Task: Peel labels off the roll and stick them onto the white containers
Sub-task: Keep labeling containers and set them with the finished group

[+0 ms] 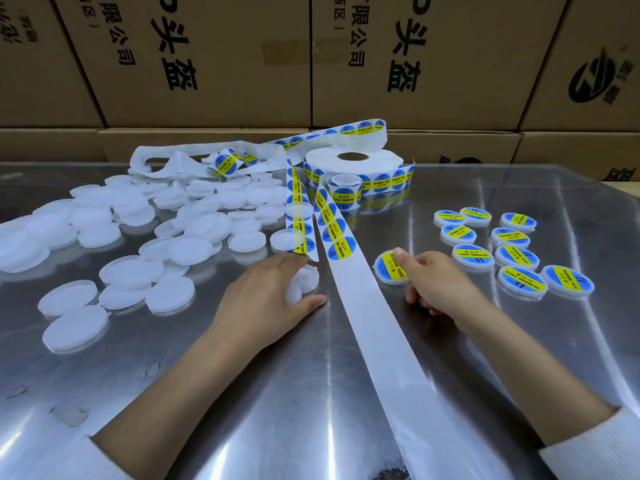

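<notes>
A roll of blue-and-yellow round labels stands at the back centre of the metal table. Its backing strip runs toward me between my hands, with labels on its far part. My left hand curls round a plain white container just left of the strip. My right hand pinches a labelled white container to the right of the strip, thumb on its label. A pile of unlabelled white containers covers the left side.
Several labelled containers lie grouped at the right. Spent white backing paper is heaped behind the pile. Stacked cardboard boxes wall off the table's far edge. The shiny metal tabletop reaches to me.
</notes>
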